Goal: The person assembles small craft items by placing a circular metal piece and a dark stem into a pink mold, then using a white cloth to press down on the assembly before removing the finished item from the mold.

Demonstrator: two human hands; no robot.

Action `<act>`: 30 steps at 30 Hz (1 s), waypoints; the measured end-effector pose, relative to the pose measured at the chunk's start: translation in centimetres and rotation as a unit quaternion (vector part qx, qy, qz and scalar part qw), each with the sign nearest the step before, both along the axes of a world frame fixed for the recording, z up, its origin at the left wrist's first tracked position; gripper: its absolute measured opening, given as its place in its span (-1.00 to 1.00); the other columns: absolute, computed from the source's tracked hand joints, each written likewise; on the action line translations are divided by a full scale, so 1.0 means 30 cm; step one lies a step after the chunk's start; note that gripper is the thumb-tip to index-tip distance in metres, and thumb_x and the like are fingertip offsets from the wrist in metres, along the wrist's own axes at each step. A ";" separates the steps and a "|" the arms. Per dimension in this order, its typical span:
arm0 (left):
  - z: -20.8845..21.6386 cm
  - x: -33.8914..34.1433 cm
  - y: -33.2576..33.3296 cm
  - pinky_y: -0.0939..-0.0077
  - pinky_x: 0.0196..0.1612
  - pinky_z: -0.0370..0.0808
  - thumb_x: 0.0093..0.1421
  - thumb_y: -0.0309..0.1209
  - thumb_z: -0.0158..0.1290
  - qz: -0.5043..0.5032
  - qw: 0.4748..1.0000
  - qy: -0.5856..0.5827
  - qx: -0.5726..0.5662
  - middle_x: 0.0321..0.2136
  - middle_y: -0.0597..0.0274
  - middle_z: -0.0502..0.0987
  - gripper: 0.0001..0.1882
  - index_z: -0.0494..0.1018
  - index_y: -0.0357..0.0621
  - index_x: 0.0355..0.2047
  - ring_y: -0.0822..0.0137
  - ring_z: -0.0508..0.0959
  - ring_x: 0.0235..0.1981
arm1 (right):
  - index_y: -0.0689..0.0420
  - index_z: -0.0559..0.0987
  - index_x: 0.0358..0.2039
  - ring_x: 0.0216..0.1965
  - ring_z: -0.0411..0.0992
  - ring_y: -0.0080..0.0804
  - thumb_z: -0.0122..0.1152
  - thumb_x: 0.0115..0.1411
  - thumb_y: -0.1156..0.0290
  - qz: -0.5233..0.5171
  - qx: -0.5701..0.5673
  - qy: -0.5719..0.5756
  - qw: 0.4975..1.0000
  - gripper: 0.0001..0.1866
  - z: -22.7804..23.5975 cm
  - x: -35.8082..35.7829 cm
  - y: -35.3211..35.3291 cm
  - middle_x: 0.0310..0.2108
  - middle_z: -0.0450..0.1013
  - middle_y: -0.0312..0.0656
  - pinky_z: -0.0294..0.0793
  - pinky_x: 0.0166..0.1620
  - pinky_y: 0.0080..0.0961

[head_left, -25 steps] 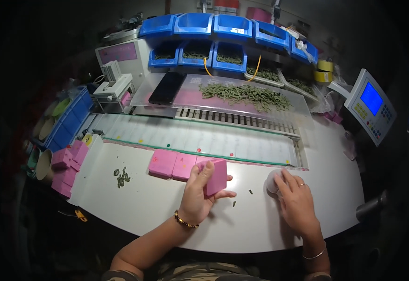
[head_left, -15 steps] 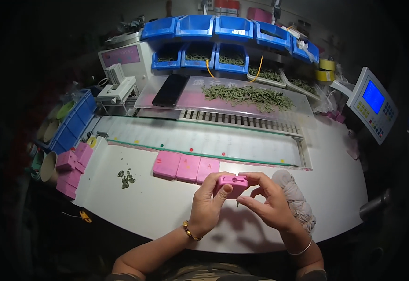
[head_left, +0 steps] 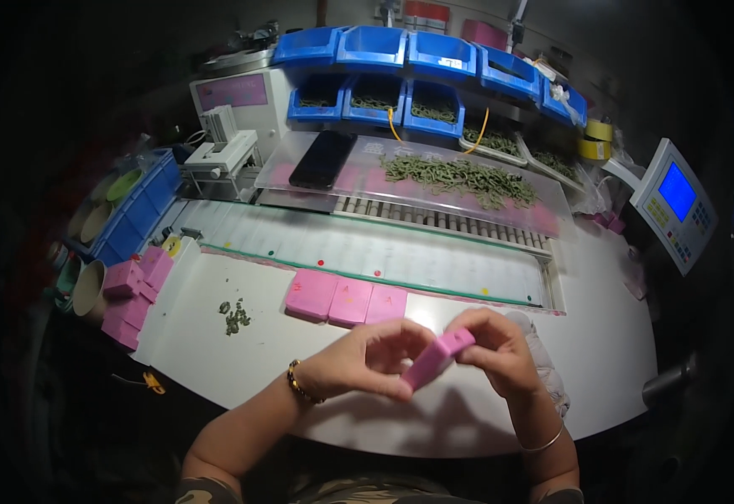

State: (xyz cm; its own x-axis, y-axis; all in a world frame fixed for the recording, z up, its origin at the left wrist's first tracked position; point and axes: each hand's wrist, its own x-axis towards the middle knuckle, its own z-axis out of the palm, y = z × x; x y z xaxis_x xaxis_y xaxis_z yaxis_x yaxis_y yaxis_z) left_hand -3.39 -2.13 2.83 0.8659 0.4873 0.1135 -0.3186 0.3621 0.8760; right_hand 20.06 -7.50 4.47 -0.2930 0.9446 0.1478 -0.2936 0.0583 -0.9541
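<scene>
A pink rubber mold [head_left: 434, 363], a small flat block, is held up over the table between my hands, tilted with its narrow edge toward me. My left hand [head_left: 357, 359] grips its lower left end, thumb in front and fingers bent behind. The thumb and fingers of my right hand [head_left: 501, 357] pinch the upper right end, where a small hole shows in the edge. Just beyond my left hand, a row of pink molds [head_left: 348, 301] lies on the white table [head_left: 216, 370]. Whatever is behind the held mold is hidden.
Dark green bits [head_left: 234, 317] lie at left. More pink molds [head_left: 123, 304] are stacked near a blue crate [head_left: 136, 214]. A conveyor [head_left: 367, 244] runs behind, below a clear shelf with green pieces [head_left: 459, 178] and a phone [head_left: 323, 160]. Blue bins [head_left: 371, 46] stand above; a control panel [head_left: 676, 202] is right.
The mold has turned from facing me flat to slanting on edge. My left hand has shifted left, and my right now pinches the mold's end. The small green piece by my right thumb no longer shows.
</scene>
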 end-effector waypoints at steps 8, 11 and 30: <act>-0.136 -0.123 0.374 0.33 -0.09 0.49 -0.11 -0.25 0.39 0.498 0.664 0.382 0.407 -0.20 0.09 0.49 -0.50 0.48 -0.15 -0.19 0.18 0.52 -0.17 | 0.19 0.30 0.24 0.02 0.33 -0.26 0.42 0.02 0.32 -0.133 0.109 -0.412 0.895 -0.22 -0.103 -0.027 0.134 0.11 0.32 -0.06 0.38 0.01 -0.41; -0.193 -0.176 0.457 0.23 -0.01 0.44 -0.11 -0.19 0.37 0.507 0.554 0.465 0.468 -0.19 0.05 0.46 -0.52 0.48 -0.14 -0.24 0.04 0.47 -0.12 | 0.24 0.22 0.26 0.16 0.23 -0.01 0.46 -0.04 0.28 -0.111 0.196 -0.488 0.843 -0.11 -0.165 -0.054 0.171 0.18 0.23 0.06 0.27 0.19 -0.22; -0.096 0.067 0.185 0.54 -0.06 0.54 0.35 -0.17 0.01 0.068 0.994 0.059 -0.059 -0.02 0.22 0.49 -0.49 0.32 -0.28 0.15 0.43 0.52 -0.03 | 0.25 0.32 0.20 0.06 0.30 -0.02 0.51 -0.20 0.37 -0.200 0.309 -0.420 0.830 -0.10 -0.052 -0.035 0.097 0.05 0.36 0.01 0.30 0.12 -0.23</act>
State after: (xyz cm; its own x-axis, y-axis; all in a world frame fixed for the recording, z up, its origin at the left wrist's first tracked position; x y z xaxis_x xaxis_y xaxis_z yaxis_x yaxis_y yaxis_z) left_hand -1.36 3.42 -0.05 0.7944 0.6054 -0.0499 -0.2696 0.4250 0.8641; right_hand 19.02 -4.60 2.92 -0.2194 0.8108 0.5426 0.6200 0.5453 -0.5641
